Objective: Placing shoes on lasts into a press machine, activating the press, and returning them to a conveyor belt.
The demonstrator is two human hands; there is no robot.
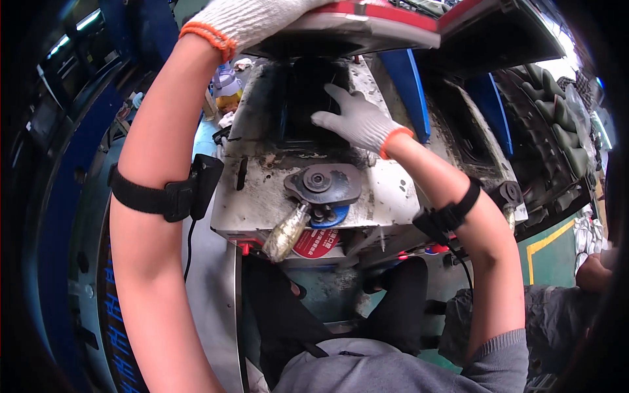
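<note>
My left hand, in a white knit glove with an orange cuff, is raised to the top edge of the view. It meets the lifted lid, which has a red and white edge; its fingers are out of sight, so I cannot tell its grip. My right hand, gloved the same way, reaches over the dark recess in the worn white machine. Its thumb and index finger spread apart, and nothing shows in it. Nearer to me, a metal clamp lever with a taped handle sits on the machine's front.
A similar machine with a raised dark lid stands to the right, past blue panels. Many dark green moulded pieces are piled beyond it. At far right is part of another person. Coloured containers stand behind at left.
</note>
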